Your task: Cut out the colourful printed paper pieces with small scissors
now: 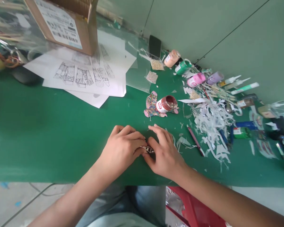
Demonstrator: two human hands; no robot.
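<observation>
Close to the front edge of the green table (85,132), both hands meet over a small patterned piece (148,149). My left hand (125,145) pinches its left end between thumb and fingers. The fingers of my right hand (164,151) are closed around its right end. Much of the piece is hidden by the fingertips. Beyond the hands, an open jar of dark red paint (166,104) stands on a colourful patterned cutout (152,100).
A cardboard box (85,34) and printed sheets (85,75) lie at the back left. Paper scraps (210,119), a pencil (195,140), a pink jar (196,80), a green jar (183,67) and a phone (154,46) are to the right and back, along the wall.
</observation>
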